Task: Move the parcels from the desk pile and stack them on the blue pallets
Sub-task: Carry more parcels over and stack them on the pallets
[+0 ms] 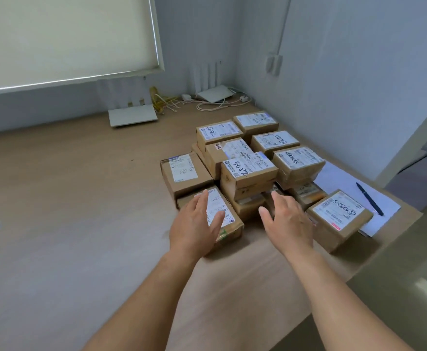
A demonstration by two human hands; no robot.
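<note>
A pen (369,198) was laid on paper (339,181). Two routers (132,115) and cables (165,100) were set under a blind (63,39).

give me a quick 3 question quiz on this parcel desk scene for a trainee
1. True or false: the left hand is open, over a labelled parcel at the near edge of the pile.
2. What lies on the white paper to the right of the pile? A) scissors B) a pen C) a tape roll
3. Fill in: the right hand is open and holds ____.

Key
1. True.
2. B, the pen.
3. Nothing; its fingers are spread in front of the pile, and no blue pallets show in this view.
</note>
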